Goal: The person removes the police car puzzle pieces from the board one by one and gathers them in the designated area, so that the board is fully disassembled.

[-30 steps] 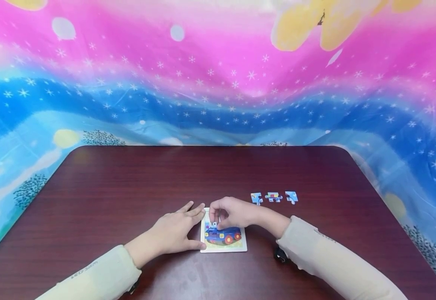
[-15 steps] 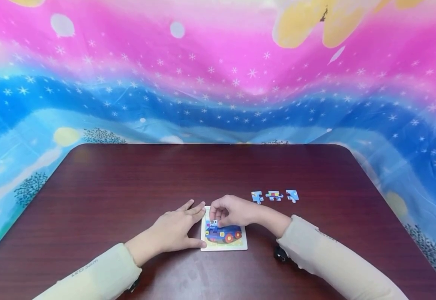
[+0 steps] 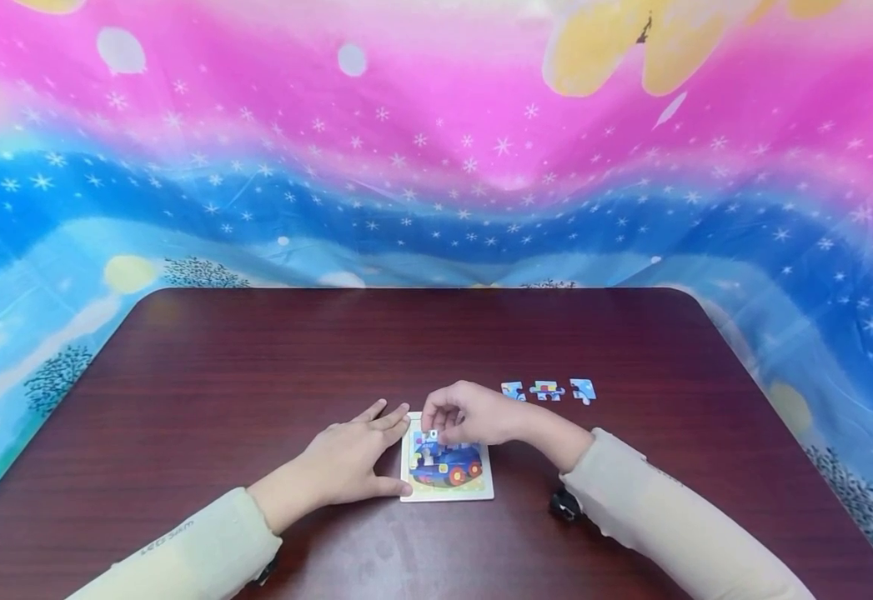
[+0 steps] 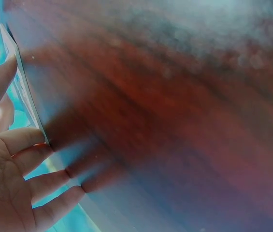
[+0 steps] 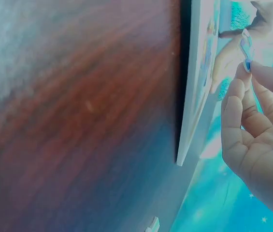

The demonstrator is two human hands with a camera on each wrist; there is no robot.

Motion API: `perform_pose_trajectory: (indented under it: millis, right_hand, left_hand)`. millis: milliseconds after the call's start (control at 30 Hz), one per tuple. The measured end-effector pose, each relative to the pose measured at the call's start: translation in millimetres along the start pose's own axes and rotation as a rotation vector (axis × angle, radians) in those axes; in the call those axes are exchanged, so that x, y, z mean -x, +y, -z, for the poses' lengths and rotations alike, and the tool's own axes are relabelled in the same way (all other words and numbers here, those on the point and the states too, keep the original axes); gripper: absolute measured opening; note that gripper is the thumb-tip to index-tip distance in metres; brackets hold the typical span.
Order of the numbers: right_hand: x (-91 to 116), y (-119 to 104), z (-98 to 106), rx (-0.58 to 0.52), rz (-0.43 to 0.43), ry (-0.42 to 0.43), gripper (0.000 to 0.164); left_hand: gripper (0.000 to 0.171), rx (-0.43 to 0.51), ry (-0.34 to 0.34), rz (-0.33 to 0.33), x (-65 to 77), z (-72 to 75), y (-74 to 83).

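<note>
A square jigsaw board [image 3: 454, 498] with a pale frame and a blue vehicle with red wheels lies near me on the table. My left hand [image 3: 346, 462] rests at its left side, fingers spread and thumb on the near left corner. In the left wrist view, the straight fingers of that left hand [image 4: 15, 159] touch the board's edge and the table. Above the picture, my right hand [image 3: 477, 414] pinches a small blue jigsaw piece [image 3: 428, 444] between thumb and fingertips. The right wrist view has this jigsaw piece [image 5: 246, 48] raised off the board [image 5: 190, 116].
Three loose jigsaw pieces lie in a row beyond the right hand: a left one [image 3: 512, 390], a middle one [image 3: 546, 390] and a right one [image 3: 583, 390]. The dark red wooden table [image 3: 293, 350] ends at a colourful hanging cloth [image 3: 436, 167].
My right hand has moved slightly up and away from me with the pinched jigsaw piece, uncovering more of the picture. The left hand has stayed in place on the board.
</note>
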State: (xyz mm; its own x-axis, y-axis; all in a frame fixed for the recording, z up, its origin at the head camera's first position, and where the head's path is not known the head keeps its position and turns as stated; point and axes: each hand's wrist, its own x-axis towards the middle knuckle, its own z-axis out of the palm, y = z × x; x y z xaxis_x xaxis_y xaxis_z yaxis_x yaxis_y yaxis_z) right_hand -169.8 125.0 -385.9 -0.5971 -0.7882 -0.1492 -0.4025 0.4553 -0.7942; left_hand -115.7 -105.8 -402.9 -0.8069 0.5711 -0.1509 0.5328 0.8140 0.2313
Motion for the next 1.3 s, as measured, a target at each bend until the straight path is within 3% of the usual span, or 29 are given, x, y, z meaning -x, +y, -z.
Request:
perform_pose_trajectory:
  millis: [867,1300]
  right_hand:
    - [31,16,15,-0.055,-0.030,0.113,0.013]
    - [54,17,36,-0.068,-0.099,0.195,0.013]
  left_hand:
    - [0.089,-0.004,0.014,0.004,0.4,0.2,0.4]
    - [0.089,-0.009,0.018,-0.002,-0.2,-1.5,-1.0]
